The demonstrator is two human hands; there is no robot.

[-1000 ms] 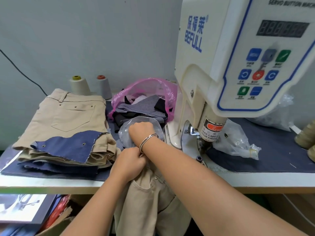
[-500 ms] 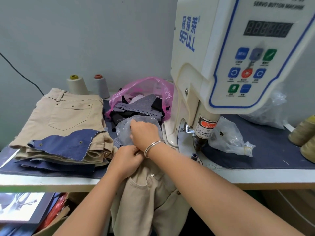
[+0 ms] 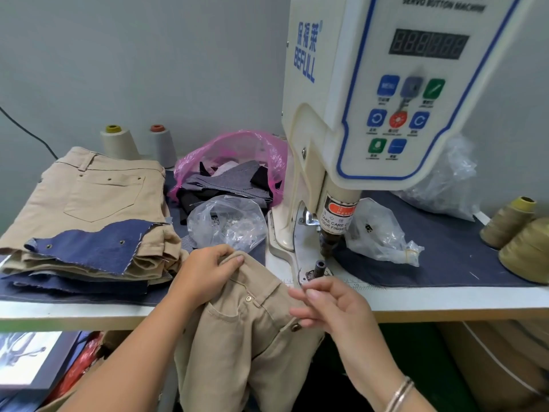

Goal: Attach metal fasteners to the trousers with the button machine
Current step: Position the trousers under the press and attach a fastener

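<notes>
Left hand [image 3: 208,270] grips the trousers [image 3: 237,328] waistband; right hand [image 3: 329,307] pinches sth tiny, can't tell what, near button machine [image 3: 371,114].

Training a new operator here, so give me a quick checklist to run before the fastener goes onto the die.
1. Left hand grips the trousers at the waistband: ok.
2. Right hand pinches a fastener: cannot tell, too small.
3. Lower die post uncovered: ok.
4. Fingers out from under the punch: ok.
5. Waistband laid over the die: not ok, it lies left of it.
</notes>
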